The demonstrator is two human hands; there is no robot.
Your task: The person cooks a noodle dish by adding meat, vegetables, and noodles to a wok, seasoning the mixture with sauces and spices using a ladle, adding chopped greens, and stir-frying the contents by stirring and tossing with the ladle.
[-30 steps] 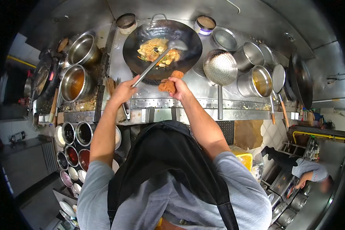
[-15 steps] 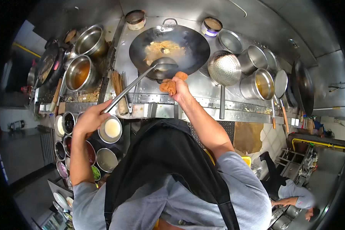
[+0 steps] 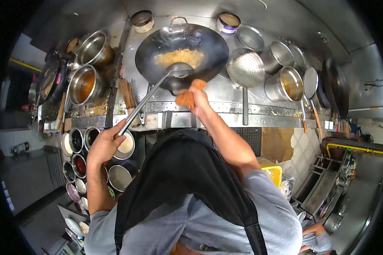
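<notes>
My left hand [image 3: 105,146] is closed round the end of a long-handled ladle [image 3: 148,98], whose bowl rests low inside a large dark wok [image 3: 144,53]. Pale yellowish food [image 3: 181,57], strand-like in part, lies in the wok just beyond the ladle's bowl. An orange-brown cloth [image 3: 185,98] is bunched in my right hand [image 3: 199,98], closed at the wok's near rim. The cloth covers the near handle there, so the exact hold on the wok is hidden.
Right of the wok lie a perforated strainer [image 3: 245,68] and a pot of yellowish liquid [image 3: 284,88]. On the left stand a pot of brown liquid [image 3: 82,84] and a bamboo brush [image 3: 127,94]. Several ingredient tins [image 3: 120,177] sit below. Another person [image 3: 317,238] is at lower right.
The food has gathered into a more compact heap. The ladle's bowl has shifted slightly in the wok. The whole view has moved a little, and the other person has moved lower in view.
</notes>
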